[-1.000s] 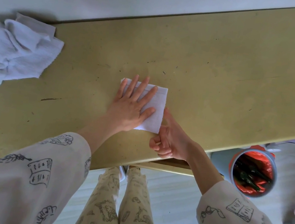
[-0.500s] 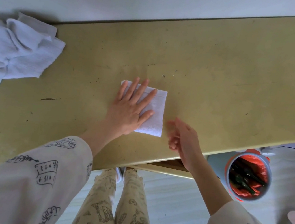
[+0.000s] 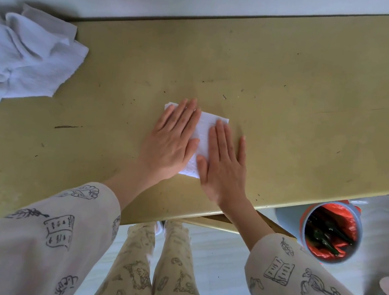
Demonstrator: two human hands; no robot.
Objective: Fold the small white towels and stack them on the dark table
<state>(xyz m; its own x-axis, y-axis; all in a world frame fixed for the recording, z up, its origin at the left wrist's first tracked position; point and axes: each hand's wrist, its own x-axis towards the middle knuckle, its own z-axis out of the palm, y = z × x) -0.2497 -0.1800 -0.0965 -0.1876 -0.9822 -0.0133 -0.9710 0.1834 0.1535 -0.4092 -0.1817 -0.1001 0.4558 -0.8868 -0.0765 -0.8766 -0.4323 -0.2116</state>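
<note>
A: How does the folded towel (image 3: 202, 133) look?
B: A small white rectangle, lying at centre frame on the table (image 3: 295, 99).
A: And the hands?
B: The left hand (image 3: 171, 139) and right hand (image 3: 223, 164) press flat on it, fingers straight, gripping nothing.
A: Other towels?
B: A crumpled pile (image 3: 21, 58) lies at the upper left.
</note>
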